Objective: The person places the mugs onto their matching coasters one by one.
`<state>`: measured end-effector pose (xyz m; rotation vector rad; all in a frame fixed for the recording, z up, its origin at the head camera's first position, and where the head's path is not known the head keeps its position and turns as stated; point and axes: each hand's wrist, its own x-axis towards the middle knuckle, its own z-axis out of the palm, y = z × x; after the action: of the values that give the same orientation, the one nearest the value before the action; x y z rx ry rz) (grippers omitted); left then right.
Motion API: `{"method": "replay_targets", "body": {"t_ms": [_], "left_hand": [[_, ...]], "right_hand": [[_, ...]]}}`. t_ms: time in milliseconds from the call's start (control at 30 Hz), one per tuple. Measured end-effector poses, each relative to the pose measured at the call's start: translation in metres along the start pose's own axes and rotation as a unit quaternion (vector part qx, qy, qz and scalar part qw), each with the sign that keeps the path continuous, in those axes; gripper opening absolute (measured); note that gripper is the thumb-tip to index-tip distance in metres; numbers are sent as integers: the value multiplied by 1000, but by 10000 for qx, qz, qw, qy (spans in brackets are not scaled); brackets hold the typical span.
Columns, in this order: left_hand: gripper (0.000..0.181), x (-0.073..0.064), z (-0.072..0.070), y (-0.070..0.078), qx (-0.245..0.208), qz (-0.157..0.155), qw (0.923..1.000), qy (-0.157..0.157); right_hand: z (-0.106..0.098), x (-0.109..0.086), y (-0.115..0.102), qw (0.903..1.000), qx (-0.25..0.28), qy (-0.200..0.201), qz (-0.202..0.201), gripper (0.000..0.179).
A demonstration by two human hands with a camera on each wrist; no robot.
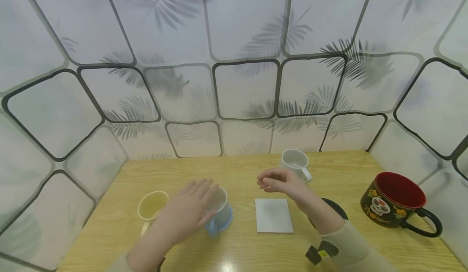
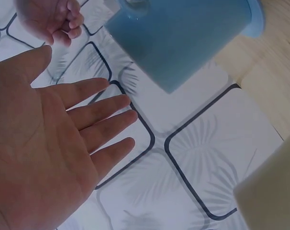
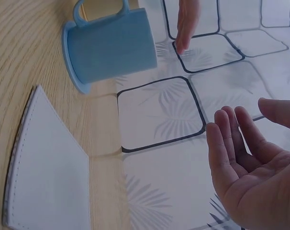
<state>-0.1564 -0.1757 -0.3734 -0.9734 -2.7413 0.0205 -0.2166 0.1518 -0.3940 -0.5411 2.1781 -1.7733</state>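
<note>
My left hand (image 1: 184, 213) hovers palm down with fingers extended, partly covering a light blue mug (image 1: 221, 212) in the head view. That mug stands on a round blue coaster (image 1: 228, 220). In the left wrist view the palm faces the camera and holds nothing, with the blue mug (image 2: 183, 38) apart from the fingers. My right hand (image 1: 281, 180), fingers loosely bent, is raised above and behind a white square coaster (image 1: 274, 216). Nothing lies in that hand (image 3: 257, 165) in the right wrist view. Behind it stands a white mug (image 1: 295, 160), partly hidden.
A pale yellow mug (image 1: 151, 205) stands left of my left hand. At the far right is a black skull mug (image 1: 393, 201) with a red inside. My right forearm partly hides a dark round object (image 1: 337, 207) and small black pieces (image 1: 313, 255). Patterned panels (image 1: 245, 89) enclose the table.
</note>
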Motion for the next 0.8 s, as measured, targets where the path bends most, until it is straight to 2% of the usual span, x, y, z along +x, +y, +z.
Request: {"method": "replay_targets", "body": {"t_ms": [400,500,800], "left_hand": [[59,8,17,20,224,617,9971,395],[58,9,20,25,259,679,9963,451],[59,12,28,35,104,677,9975,191]], "right_hand": [[-18,-9,7,9992,88,326,-232,42],[-24,-13,8,9990,109,391,-210,43],[-40,-19,9,9979,161,607,-174,41]]}}
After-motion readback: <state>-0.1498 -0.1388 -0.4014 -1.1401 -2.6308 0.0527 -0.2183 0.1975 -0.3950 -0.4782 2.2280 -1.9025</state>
